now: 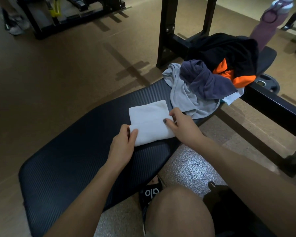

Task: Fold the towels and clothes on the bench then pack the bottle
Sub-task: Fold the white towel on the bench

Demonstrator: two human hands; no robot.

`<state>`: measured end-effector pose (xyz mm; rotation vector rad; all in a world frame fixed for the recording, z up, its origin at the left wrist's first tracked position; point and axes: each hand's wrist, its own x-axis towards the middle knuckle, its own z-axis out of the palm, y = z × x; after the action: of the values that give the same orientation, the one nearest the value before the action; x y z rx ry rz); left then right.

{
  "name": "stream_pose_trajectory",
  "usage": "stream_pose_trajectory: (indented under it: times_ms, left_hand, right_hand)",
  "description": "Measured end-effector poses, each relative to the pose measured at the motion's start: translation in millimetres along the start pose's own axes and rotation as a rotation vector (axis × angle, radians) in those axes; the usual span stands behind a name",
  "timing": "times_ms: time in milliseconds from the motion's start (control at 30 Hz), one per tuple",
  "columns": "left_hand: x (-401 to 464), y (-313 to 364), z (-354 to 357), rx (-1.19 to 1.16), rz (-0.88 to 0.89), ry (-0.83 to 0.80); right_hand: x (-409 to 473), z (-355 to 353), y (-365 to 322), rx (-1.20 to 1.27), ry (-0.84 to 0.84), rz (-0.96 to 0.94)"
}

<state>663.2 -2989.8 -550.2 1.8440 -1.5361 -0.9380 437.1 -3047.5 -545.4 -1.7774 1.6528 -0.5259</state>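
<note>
Folded white towel (pixel 150 122) at frame centre on the black padded bench (pixel 61 168); left hand (pixel 122 146) pinches its near-left edge, right hand (pixel 181 124) grips its right edge with curled fingers. Bare pad lies lower left. Unfolded clothes pile (pixel 210 79) crowds the upper-right end; the purple bottle (pixel 272 23) is cut off by the frame's top edge.

One head-worn view, looking forward and steeply down, close over the counter (pixel 61 168). The counter runs from 7 o'clock up toward 1 o'clock. Gym floor (pixel 50 74) fills the 10 o'clock side, farther off.
</note>
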Motion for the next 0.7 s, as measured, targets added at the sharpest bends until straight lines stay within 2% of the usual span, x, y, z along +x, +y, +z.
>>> stream_pose_trajectory:
  times_ms: [200, 300, 400, 500, 567, 633, 700]
  left_hand:
    - [12, 3, 3, 0.230, 0.003, -0.009]
    - [12, 5, 6, 0.333, 0.038, 0.011]
    - [17, 4, 6, 0.640, 0.306, 0.181]
    - [23, 8, 3, 0.900, 0.608, 0.159]
    - [24, 11, -1, 0.910, 0.691, 0.136]
    - [22, 10, -5, 0.845, 0.679, 0.092]
    - [20, 9, -7, 0.883, 0.668, 0.016]
  right_hand:
    - [3, 5, 2, -0.122, 0.044, 0.040]
    - [5, 10, 0, -0.164, 0.059, -0.004]
    - [7, 15, -5, -0.399, 0.191, -0.176]
    - [3, 15, -13, -0.672, 0.290, -0.559]
    - [-5, 13, -16, -0.698, 0.178, -0.768]
    - [-12, 9, -13, -0.699, 0.030, -0.779]
    - [-12, 7, -7, -0.746, -0.017, -0.722]
